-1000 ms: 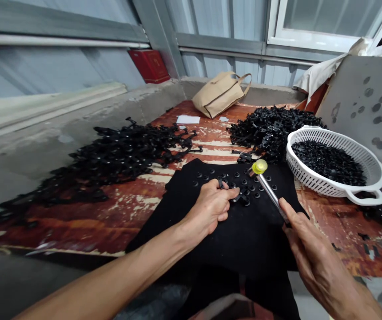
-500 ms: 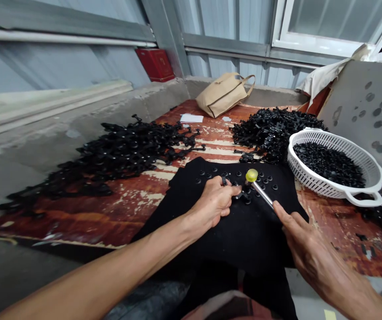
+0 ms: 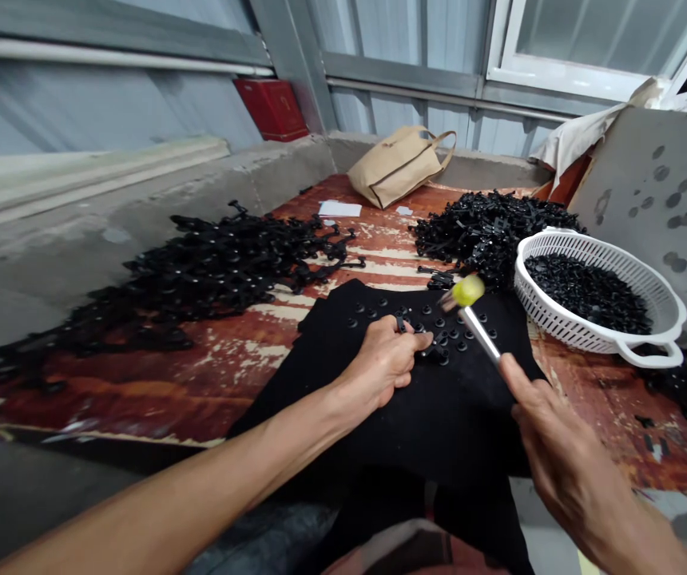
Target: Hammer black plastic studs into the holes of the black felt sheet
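My right hand is closed round the handle of a small hammer with a metal shaft and a yellow face. The hammer's head is slightly blurred and hangs above the black cloth. With bent fingers, my left hand pinches a small black part low over the cloth; its forefinger points at the dark pieces by the hammer. Several small round black pieces stand on the cloth around the fingertips. Part of what the left hand grips is hidden by its fingers.
A heap of black strap-like parts lies on the left of the worn red board. Another black heap is at the back right, beside a white basket of small black pieces. Behind are a tan bag and white paper.
The hammer has risen from the pieces, its head now higher and slightly right. My left hand stays at the same spot on the cloth. The view has shifted slightly.
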`<state>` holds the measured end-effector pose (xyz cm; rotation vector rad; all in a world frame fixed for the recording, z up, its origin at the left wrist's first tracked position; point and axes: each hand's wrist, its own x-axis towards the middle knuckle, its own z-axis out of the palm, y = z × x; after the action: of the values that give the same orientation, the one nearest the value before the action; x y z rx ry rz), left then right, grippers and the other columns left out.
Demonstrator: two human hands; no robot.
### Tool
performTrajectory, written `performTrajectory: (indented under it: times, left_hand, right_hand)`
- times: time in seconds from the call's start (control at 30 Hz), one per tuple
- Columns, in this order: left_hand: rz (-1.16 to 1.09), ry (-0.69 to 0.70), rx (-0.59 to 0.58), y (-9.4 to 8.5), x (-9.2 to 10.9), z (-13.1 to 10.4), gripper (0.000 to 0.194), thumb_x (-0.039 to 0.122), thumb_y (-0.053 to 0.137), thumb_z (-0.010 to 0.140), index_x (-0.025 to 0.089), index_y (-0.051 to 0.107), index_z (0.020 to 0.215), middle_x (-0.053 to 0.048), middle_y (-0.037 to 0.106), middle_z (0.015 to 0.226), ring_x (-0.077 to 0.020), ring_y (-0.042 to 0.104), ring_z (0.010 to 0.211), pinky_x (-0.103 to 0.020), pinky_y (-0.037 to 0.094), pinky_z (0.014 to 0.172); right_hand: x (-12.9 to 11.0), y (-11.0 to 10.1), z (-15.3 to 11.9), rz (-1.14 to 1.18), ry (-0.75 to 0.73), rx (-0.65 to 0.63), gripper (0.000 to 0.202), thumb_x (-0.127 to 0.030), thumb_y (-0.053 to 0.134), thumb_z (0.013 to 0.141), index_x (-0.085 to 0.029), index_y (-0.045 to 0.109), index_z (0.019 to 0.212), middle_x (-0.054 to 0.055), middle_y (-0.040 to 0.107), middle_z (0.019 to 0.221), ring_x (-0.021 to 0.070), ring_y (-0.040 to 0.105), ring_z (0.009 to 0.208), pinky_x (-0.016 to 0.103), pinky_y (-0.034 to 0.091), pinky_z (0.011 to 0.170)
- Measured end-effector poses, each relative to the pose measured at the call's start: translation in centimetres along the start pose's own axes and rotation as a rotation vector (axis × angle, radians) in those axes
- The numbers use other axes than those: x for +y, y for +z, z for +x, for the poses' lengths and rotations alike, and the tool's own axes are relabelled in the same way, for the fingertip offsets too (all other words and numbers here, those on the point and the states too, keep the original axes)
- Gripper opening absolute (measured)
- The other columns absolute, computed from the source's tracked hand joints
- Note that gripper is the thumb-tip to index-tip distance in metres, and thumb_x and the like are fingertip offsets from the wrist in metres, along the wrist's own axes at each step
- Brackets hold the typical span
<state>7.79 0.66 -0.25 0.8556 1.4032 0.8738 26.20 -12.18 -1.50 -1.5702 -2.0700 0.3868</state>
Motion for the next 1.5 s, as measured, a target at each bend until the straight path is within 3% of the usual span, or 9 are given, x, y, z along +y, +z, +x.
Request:
performTrajectory:
  times: [0.23,0.33,0.47,0.53,0.6,0.7,0.87,1.2,1.5]
  left_hand:
    - [0.006,0.02,-0.024,-0.2,-0.2,0.2,0.034,0.011,0.068,0.068,0.023,0.036,0.068,0.015,0.025,0.043,-0.0011,0.019,0.032,-0.015,0.011,0.036]
    - [0.104,0.045,-0.037,-0.6,-0.1,-0.3,0.029,0.016,0.065,0.07,0.022,0.038,0.068,0.013,0.03,0.045,-0.0016,0.02,0.032,-0.014,0.011,0.034]
    - [0.145,0.054,-0.225,-1.4,0.2,-1.4,0.016,0.03,0.057,0.077,0.019,0.047,0.071,0.003,0.052,0.059,-0.0017,0.026,0.035,-0.013,0.013,0.035]
    - [0.171,0.061,-0.379,-1.5,0.1,-1.6,0.021,0.038,0.055,0.078,0.018,0.053,0.073,0.001,0.054,0.061,-0.0017,0.026,0.036,-0.014,0.014,0.035]
    - [0.24,0.095,-0.492,-1.3,-0.1,-1.4,0.028,0.044,0.057,0.077,0.016,0.057,0.072,0.0,0.055,0.06,-0.0016,0.027,0.037,-0.014,0.015,0.036]
    - [0.337,0.148,-0.543,-0.7,-0.2,-0.8,0.035,0.05,0.062,0.074,0.015,0.062,0.072,-0.002,0.056,0.058,-0.0026,0.029,0.038,-0.014,0.017,0.038]
    - [0.466,0.214,-0.474,-0.3,0.0,-0.2,0.038,0.053,0.06,0.074,0.016,0.062,0.07,0.0,0.051,0.051,-0.0042,0.027,0.037,-0.016,0.014,0.036]
    - [0.625,0.277,-0.641,-0.8,0.2,0.9,0.055,0.069,0.043,0.078,0.016,0.057,0.08,0.007,0.04,0.052,-0.0053,0.026,0.041,-0.017,0.02,0.038]
    - [0.639,0.263,-0.647,-0.7,0.3,1.1,0.05,0.066,0.043,0.079,0.017,0.055,0.077,0.007,0.04,0.051,-0.0058,0.028,0.041,-0.017,0.02,0.038]
  right_hand:
    - [0.0,0.0,0.0,0.018,0.035,-0.032,0.06,-0.012,0.029,0.094,-0.018,0.028,0.154,0.011,0.063,0.086,0.0212,0.065,0.064,0.035,0.058,0.061]
    - [-0.3,-0.3,-0.3,0.066,0.067,-0.057,0.056,-0.014,0.034,0.094,-0.021,0.038,0.15,0.013,0.069,0.103,0.0246,0.071,0.088,0.039,0.059,0.079]
    - [-0.5,-0.7,-1.6,0.283,0.148,0.196,0.048,-0.027,0.044,0.098,-0.032,0.044,0.145,0.007,0.056,0.14,0.0256,0.057,0.123,0.043,0.05,0.099]
    - [-0.3,-0.5,-2.4,0.408,0.286,0.274,0.046,-0.035,0.048,0.097,-0.035,0.047,0.143,0.007,0.06,0.135,0.0251,0.063,0.111,0.04,0.055,0.089]
    - [-0.1,-0.1,-3.1,0.564,0.448,0.251,0.048,-0.042,0.05,0.096,-0.035,0.045,0.144,0.008,0.068,0.11,0.0189,0.067,0.077,0.032,0.057,0.065]
    - [0.1,0.7,-3.9,0.75,0.599,0.231,0.053,-0.047,0.049,0.096,-0.034,0.041,0.147,0.002,0.061,0.08,0.009,0.045,0.047,0.022,0.038,0.042]
    - [0.7,1.3,-4.7,0.75,0.59,0.248,0.052,-0.049,0.048,0.096,-0.035,0.041,0.146,-0.001,0.055,0.078,0.0085,0.043,0.049,0.022,0.034,0.044]
    - [2.0,2.0,-5.1,0.738,0.616,0.128,0.055,-0.05,0.045,0.097,-0.038,0.033,0.15,-0.001,0.057,0.083,0.0091,0.043,0.053,0.021,0.037,0.045]
    - [0.9,2.0,-4.9,0.71,0.653,0.204,0.05,-0.043,0.046,0.098,-0.037,0.038,0.147,-0.001,0.057,0.081,0.0095,0.044,0.054,0.02,0.035,0.043]
